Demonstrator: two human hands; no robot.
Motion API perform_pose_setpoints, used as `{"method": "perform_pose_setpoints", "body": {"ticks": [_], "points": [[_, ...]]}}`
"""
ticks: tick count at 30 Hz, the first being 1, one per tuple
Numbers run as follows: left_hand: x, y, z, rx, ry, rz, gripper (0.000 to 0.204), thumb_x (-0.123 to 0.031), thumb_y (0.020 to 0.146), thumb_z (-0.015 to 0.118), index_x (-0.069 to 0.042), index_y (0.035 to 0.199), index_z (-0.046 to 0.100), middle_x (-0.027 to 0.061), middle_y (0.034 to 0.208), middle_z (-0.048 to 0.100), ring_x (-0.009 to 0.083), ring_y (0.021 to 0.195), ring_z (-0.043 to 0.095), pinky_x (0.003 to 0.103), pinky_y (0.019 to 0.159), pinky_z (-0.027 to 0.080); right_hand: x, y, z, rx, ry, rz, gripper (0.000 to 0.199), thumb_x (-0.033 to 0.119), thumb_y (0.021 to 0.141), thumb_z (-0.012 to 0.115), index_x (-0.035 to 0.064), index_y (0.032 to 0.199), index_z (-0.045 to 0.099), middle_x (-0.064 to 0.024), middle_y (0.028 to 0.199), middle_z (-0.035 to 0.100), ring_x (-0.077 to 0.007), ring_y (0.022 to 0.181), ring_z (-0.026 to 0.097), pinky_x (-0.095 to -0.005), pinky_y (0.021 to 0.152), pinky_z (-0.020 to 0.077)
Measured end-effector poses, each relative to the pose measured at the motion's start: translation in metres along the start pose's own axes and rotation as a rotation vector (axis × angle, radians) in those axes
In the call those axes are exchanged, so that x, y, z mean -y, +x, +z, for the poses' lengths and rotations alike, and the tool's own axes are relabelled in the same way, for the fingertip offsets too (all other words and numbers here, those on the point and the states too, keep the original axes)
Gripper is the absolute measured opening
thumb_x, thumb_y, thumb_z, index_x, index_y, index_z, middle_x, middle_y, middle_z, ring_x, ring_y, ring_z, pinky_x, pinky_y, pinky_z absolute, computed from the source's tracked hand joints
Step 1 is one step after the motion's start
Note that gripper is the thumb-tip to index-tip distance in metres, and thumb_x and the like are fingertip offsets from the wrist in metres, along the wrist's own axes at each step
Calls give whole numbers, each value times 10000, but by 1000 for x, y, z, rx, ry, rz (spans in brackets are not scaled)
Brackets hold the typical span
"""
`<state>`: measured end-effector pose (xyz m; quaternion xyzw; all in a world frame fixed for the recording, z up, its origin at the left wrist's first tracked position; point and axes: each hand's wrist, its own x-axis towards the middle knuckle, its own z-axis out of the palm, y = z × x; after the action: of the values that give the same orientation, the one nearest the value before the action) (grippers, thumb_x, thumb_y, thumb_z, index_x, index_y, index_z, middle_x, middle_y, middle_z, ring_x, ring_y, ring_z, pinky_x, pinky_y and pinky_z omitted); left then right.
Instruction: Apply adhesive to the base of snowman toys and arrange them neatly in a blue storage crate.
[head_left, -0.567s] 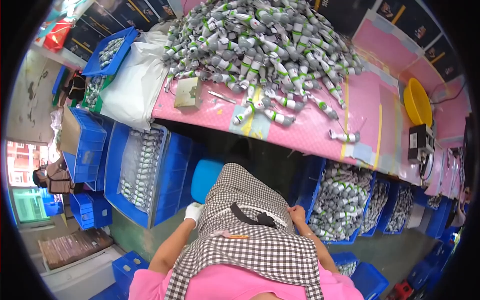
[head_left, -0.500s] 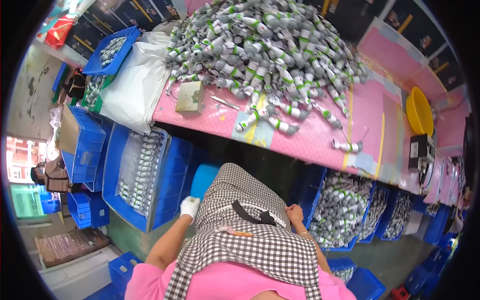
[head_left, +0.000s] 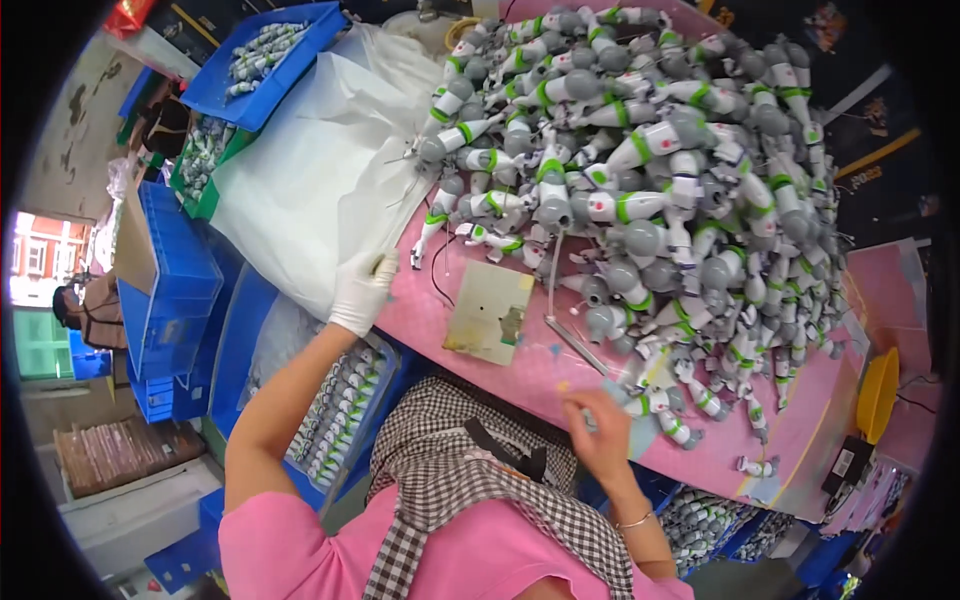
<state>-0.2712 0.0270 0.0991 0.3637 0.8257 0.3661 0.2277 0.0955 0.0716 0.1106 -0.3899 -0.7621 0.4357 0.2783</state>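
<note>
My left hand [head_left: 362, 292], in a white glove, rests at the table's front edge beside a white plastic sheet [head_left: 300, 170]. Its fingers look stretched out, with nothing visible in them. My bare right hand [head_left: 598, 432] is at the front edge of the pink table, fingers loosely bent and apart, holding nothing that I can see. Just beyond it lie a slim metal tool [head_left: 575, 345] and a small, worn, cream-coloured block [head_left: 488, 312]. A big heap of white-and-grey toy limb parts [head_left: 640, 200] with green bands covers the table behind them.
Blue crates [head_left: 165, 290] stand on the left, one holding rows of toy parts [head_left: 350, 400]. A blue tray [head_left: 262, 60] and a green bin [head_left: 205, 165] hold more parts. A yellow basin [head_left: 878, 395] and a black box [head_left: 848, 465] are at right; filled crates sit below the table.
Both hands have come up from beside my apron to the table's front edge. The view has moved closer to the table, so the heap looks larger.
</note>
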Motion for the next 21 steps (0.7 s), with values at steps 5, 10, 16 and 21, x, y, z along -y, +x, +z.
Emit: {"method": "perform_pose_setpoints", "body": {"ticks": [5, 10, 16, 21], "points": [[-41, -6, 29, 214, 164, 715, 366, -223, 668, 765, -49, 963, 636, 102, 893, 641, 263, 825, 618, 357, 737, 477, -21, 49, 6, -87, -489, -106, 157, 61, 785, 648, 12, 932, 625, -136, 864, 606, -308, 782, 588, -365, 693, 479], [-64, -17, 69, 170, 268, 948, 686, -386, 585, 782, -68, 1142, 539, 142, 1049, 576, 310, 998, 552, 420, 835, 429, -38, 45, 28, -4, -907, -81, 174, 127, 770, 640, 49, 923, 620, -139, 841, 572, -332, 798, 569, -420, 668, 466], [-52, -14, 104, 131, 414, 883, 750, -520, 609, 697, -68, 1186, 536, 159, 1056, 569, 332, 1013, 531, 438, 874, 407, -53, 23, 41, -271, -935, -200, 81, 113, 740, 645, 53, 785, 615, -89, 791, 569, -287, 754, 540, -394, 676, 447], [-55, -26, 93, 221, 441, 863, 707, -497, 623, 682, -45, 1153, 562, 171, 1037, 575, 324, 1007, 539, 413, 869, 431, -46, 4, 53, -392, -947, -243, 64, 121, 737, 638, 62, 747, 619, -89, 752, 558, -280, 759, 543, -391, 668, 441]]}}
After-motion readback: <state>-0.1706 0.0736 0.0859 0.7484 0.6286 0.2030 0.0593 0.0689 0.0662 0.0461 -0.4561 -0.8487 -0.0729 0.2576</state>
